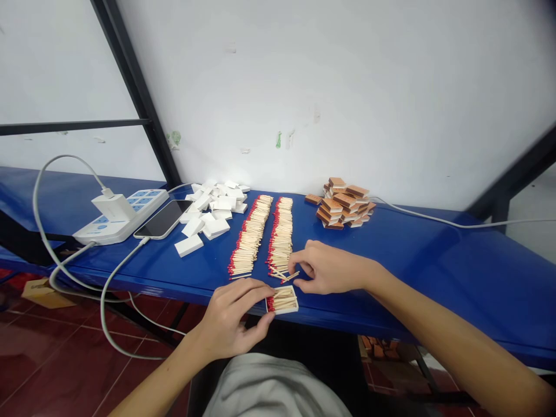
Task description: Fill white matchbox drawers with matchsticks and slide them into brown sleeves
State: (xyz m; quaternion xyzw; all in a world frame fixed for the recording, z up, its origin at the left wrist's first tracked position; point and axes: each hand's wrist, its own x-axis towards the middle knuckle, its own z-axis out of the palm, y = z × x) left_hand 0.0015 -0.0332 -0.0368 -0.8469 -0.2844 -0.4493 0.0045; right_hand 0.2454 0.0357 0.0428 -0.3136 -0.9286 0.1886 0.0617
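Observation:
My left hand (234, 318) grips the left side of a small white matchbox tray (283, 300) at the near edge of the blue table (434, 255); the tray holds several red-tipped matches. My right hand (328, 269) hovers just behind the tray, fingers pinched on a few matches (290, 276) at the near end of the right row. Two long rows of red-tipped matches (251, 236) (281, 231) run away from me toward the wall.
A heap of white empty trays (212, 211) lies left of the rows. A stack of brown box sleeves (344, 202) sits at the back right. A phone (163, 219) and a power strip with charger (119, 214) and cables lie at the left.

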